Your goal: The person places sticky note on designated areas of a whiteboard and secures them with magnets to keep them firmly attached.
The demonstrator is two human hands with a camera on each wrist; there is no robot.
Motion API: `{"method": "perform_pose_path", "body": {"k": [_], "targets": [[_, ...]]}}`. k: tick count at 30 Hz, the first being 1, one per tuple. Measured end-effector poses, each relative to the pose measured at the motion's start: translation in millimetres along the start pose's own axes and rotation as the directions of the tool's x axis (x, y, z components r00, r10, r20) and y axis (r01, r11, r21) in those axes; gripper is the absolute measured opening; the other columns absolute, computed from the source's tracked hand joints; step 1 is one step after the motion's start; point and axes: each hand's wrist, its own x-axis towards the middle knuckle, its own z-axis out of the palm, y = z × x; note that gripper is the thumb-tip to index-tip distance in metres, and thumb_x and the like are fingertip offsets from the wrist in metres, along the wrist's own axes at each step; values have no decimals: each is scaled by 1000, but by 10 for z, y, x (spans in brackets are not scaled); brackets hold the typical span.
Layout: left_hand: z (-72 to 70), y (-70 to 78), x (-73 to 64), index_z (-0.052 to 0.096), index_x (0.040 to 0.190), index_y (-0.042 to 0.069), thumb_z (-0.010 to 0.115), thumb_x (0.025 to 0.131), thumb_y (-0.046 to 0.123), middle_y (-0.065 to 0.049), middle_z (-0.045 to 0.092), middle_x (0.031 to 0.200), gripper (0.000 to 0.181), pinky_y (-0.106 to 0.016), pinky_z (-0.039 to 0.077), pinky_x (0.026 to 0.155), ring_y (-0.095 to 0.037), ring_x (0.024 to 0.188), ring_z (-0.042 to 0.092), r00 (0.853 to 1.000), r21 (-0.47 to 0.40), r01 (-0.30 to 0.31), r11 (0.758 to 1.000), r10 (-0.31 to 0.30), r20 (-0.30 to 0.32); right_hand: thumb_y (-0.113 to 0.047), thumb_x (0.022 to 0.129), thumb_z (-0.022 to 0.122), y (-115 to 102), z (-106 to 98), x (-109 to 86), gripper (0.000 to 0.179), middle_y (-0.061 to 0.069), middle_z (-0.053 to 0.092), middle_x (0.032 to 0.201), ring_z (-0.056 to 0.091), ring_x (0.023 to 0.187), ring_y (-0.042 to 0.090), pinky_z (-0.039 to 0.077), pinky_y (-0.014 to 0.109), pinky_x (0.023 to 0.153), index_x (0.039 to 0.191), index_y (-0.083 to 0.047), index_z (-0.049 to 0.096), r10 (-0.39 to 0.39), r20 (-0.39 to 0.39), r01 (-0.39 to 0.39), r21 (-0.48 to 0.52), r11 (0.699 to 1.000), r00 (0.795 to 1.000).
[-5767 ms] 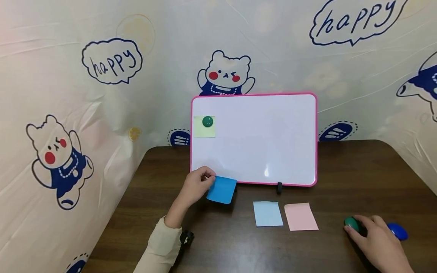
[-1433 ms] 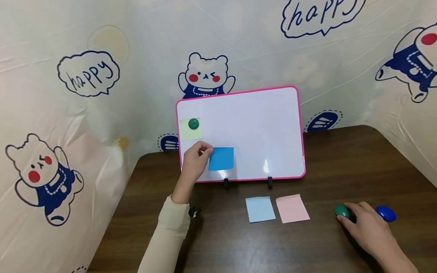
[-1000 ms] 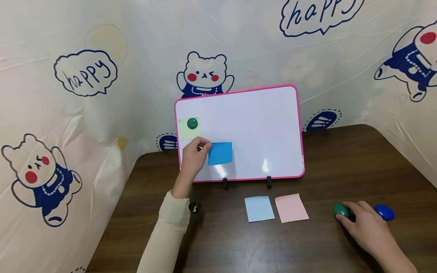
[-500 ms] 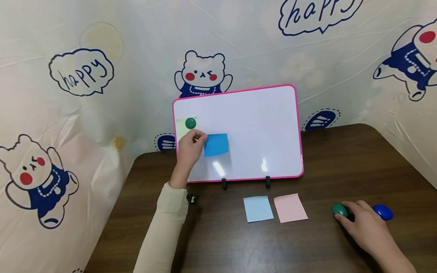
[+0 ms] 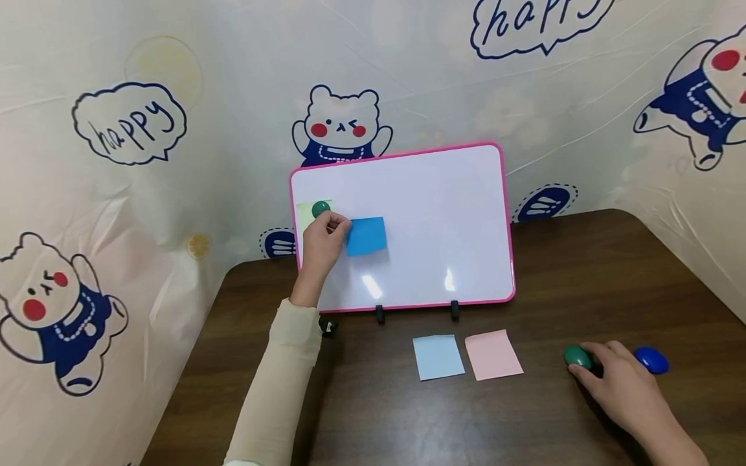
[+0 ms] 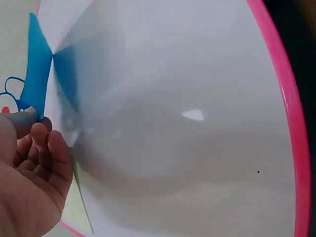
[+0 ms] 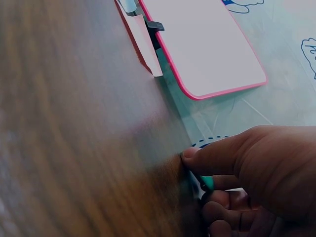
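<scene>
My left hand (image 5: pixel 322 246) pinches a bright blue sticky note (image 5: pixel 367 237) by its left edge, in front of the left half of a pink-framed whiteboard (image 5: pixel 443 213). In the left wrist view the blue note (image 6: pixel 37 64) stands edge-on, one corner meeting its own reflection on the board. Partly behind the left hand, a pale green note (image 5: pixel 305 215) hangs under a round green magnet (image 5: pixel 320 208). At the right of the table, my right hand (image 5: pixel 626 385) grips another green magnet (image 5: pixel 577 356) between thumb and fingers. In the right wrist view the fingers mostly hide this magnet (image 7: pixel 207 183).
A light blue note (image 5: pixel 439 357) and a pink note (image 5: pixel 494 355) lie side by side before the board. A blue magnet (image 5: pixel 651 360) lies just beyond the right hand. Black feet (image 5: pixel 454 310) support the board on the brown table (image 5: pixel 373 414); a printed curtain hangs behind.
My left hand has raised the blue note from the board's lower edge to the pale green note's level, beside it. The right hand keeps its grip on the magnet; the head view has shifted slightly.
</scene>
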Motion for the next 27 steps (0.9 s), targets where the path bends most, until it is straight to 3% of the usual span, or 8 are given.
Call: {"method": "perform_pose_path", "body": {"k": [21, 27], "targets": [[86, 70, 86, 66, 110, 7, 63, 102, 31, -8, 63, 99, 25, -35, 53, 82, -24, 92, 57, 995, 58, 51, 997, -46, -87, -19, 88, 78, -8, -6, -2, 48, 20, 60, 101, 61, 84, 35, 50, 53, 66, 120, 13, 62, 0, -9, 0, 7, 1000, 1000], [108, 60, 105, 66, 107, 6, 64, 101, 28, -8, 63, 98, 23, -38, 53, 80, -24, 91, 57, 993, 70, 36, 997, -28, -112, -19, 88, 78, -3, 0, -2, 48, 20, 60, 100, 61, 84, 34, 50, 53, 66, 120, 13, 62, -3, -12, 3, 8, 1000, 1000]]}}
